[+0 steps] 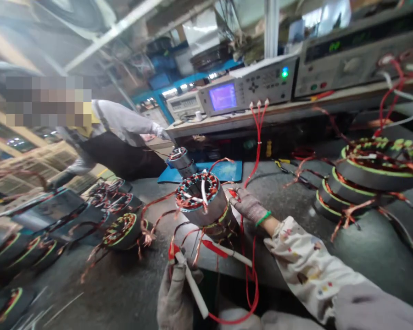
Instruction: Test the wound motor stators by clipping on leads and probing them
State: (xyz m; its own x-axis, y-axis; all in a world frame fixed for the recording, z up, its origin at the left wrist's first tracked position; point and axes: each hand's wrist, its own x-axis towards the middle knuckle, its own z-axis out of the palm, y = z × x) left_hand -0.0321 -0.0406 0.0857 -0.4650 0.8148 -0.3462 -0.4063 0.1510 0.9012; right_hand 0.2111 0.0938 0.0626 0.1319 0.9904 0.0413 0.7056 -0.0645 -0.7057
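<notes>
Stator casing [217, 211], frame centre: metal, smooth, dull sheen. Left glove [175, 293] and right glove [250, 206]: cloth, matt. Clip handle [195, 288], lower centre: plastic-looking, smooth. Blue mat [232, 172], mid-frame: slightly glossy. Worktop [275, 195], right of centre: matt, scuffed.

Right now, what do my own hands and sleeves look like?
Your left hand wears a grey glove. Your right hand wears a greyish glove with a bright green edge at the wrist. The right sleeve is off-white with small multicoloured prints, plain greyish further up.
</notes>
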